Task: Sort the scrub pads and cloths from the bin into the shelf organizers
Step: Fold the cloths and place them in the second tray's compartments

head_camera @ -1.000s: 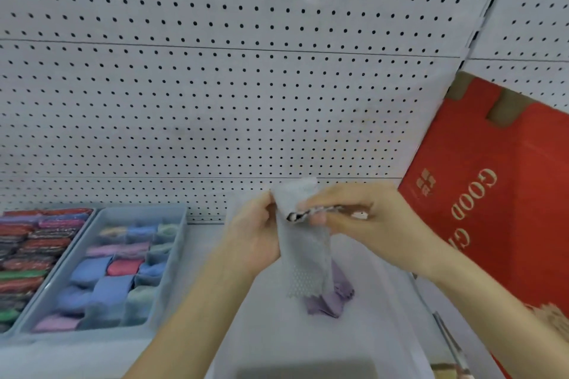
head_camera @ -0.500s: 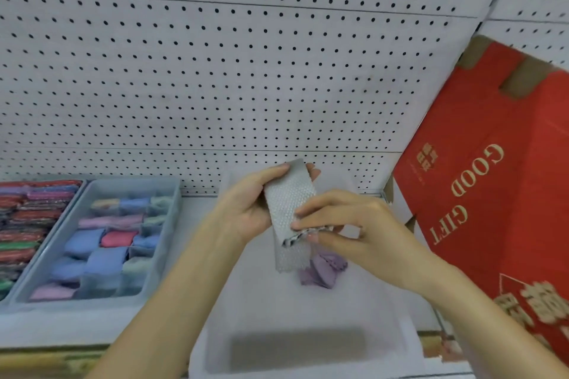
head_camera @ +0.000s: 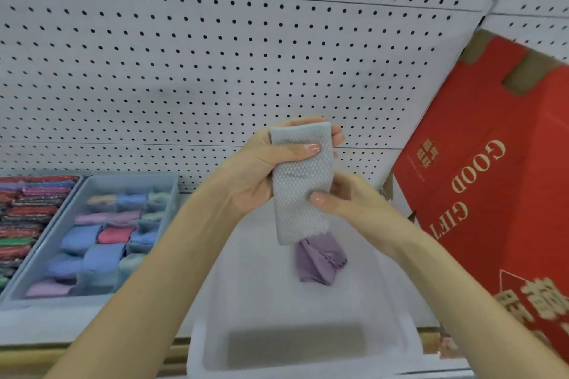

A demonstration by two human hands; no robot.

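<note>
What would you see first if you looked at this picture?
In the middle, the left hand grips the top of a grey cloth and the right hand pinches its side. A big red box fills the right side. At the left, an organizer is full of colourful cloths.

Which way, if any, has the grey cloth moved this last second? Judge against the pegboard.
Yes, slightly up: the grey cloth now tops the pegboard seam that it only reached before.
</note>
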